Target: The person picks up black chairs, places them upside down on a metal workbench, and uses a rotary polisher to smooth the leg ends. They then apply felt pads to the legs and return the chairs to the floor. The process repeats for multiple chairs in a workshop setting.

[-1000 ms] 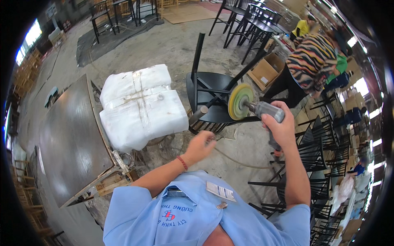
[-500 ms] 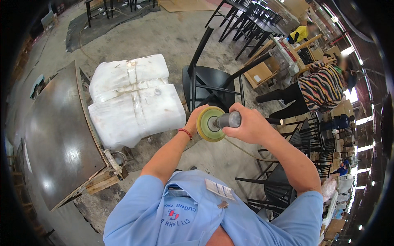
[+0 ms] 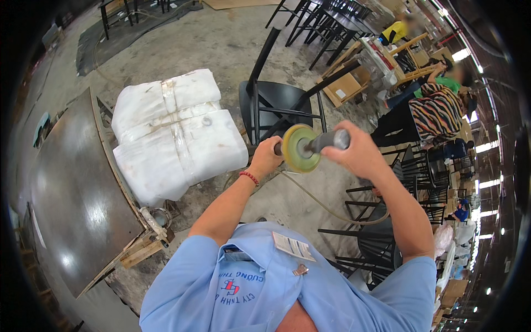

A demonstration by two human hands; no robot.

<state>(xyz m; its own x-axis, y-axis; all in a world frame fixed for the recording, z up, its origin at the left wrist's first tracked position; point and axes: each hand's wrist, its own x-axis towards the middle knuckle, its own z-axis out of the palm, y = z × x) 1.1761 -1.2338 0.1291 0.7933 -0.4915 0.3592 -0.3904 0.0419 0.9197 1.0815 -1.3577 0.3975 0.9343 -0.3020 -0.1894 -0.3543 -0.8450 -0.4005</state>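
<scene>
My right hand [image 3: 360, 152] is wrapped round the dark grey body of a handheld disc sander [image 3: 327, 141]. Its round yellow-green pad [image 3: 301, 148] faces left, tilted and a little blurred. Just left of the pad, my left hand [image 3: 265, 159] is closed on a dark rod end, which looks like a leg of the black wooden chair [image 3: 279, 91]. That chair stands tilted beyond my hands, its legs and crossbars toward me. Whether the pad touches the leg cannot be made out. A thin hose [image 3: 337, 213] loops below the sander.
White wrapped bundles [image 3: 204, 138] bound with clear tape lie left, beside a brown metal-topped table [image 3: 83, 188]. More black chairs [image 3: 376, 238] stand close on my right. Co-workers, one in a striped top [image 3: 437, 119], are farther right near cardboard boxes [image 3: 345, 88].
The sander has moved up and to the right with my right hand, and its pad has turned more edge-on. A dark leg end now shows at my left fingers. The whole view has shifted slightly.
</scene>
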